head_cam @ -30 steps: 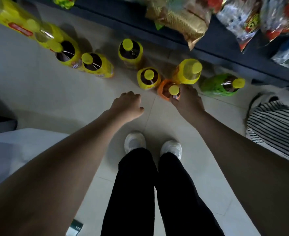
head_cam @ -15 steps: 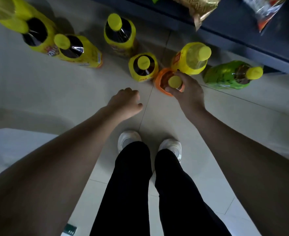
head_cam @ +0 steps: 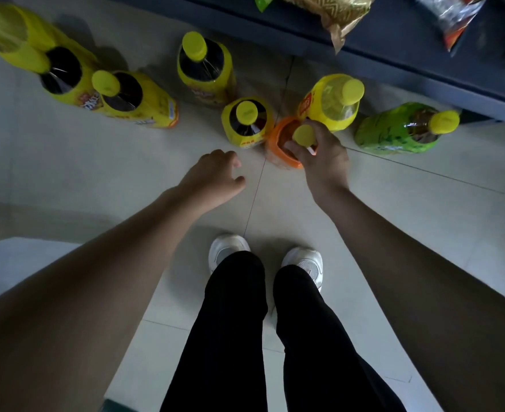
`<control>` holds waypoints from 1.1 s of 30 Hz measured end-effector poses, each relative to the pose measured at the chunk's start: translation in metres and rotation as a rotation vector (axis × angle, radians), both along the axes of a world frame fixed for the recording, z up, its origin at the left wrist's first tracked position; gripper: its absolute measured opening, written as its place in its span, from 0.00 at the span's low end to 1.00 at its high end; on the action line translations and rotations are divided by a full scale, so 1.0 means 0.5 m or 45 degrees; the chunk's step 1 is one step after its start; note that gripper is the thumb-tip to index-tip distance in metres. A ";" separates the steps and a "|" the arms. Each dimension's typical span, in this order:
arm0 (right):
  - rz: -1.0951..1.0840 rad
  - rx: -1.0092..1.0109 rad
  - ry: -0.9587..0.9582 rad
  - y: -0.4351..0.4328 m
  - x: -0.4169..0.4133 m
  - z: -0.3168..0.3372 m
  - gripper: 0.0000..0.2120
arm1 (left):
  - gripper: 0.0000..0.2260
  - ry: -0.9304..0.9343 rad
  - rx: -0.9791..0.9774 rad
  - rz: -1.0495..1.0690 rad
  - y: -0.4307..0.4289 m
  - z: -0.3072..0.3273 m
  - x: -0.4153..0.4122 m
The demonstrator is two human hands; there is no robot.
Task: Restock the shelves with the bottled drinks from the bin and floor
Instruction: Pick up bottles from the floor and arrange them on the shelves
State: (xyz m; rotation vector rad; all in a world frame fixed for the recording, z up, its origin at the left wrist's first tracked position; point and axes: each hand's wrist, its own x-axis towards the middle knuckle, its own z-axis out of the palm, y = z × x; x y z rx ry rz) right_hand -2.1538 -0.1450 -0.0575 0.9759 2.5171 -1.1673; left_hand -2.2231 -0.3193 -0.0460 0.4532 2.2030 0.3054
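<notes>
Several bottled drinks with yellow caps stand on the tiled floor in front of a dark shelf (head_cam: pixel 394 63). My right hand (head_cam: pixel 322 156) grips the neck of an orange-labelled bottle (head_cam: pixel 278 150), fingers curled round it just below the cap. Right behind it stand a yellow-labelled dark drink (head_cam: pixel 246 121) and a pale yellow drink (head_cam: pixel 331 102). A green-labelled bottle (head_cam: pixel 399 129) stands further right. My left hand (head_cam: pixel 212 179) hovers over the floor a little left of the orange bottle, fingers loosely curled, holding nothing.
More yellow-labelled dark bottles (head_cam: pixel 135 99) stand to the left and behind. Snack bags (head_cam: pixel 334 13) hang over the shelf edge above. A pale bin edge (head_cam: pixel 16 263) lies at lower left. My white shoes (head_cam: pixel 230 251) stand just behind the bottles.
My right hand has closed its fingers round the orange bottle's neck. The view has tipped closer to the floor. My left hand has stayed in much the same spot.
</notes>
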 end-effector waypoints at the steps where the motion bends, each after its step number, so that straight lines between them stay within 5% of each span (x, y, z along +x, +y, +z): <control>1: 0.011 0.016 -0.014 0.001 -0.001 0.002 0.24 | 0.18 0.013 0.003 -0.006 -0.001 0.002 -0.001; 14: 0.114 0.050 -0.005 0.038 -0.014 0.211 0.23 | 0.16 0.062 0.010 -0.133 0.008 0.173 -0.031; 33: 0.128 0.088 0.447 0.076 -0.050 0.932 0.19 | 0.15 0.207 0.314 0.230 0.017 0.836 -0.003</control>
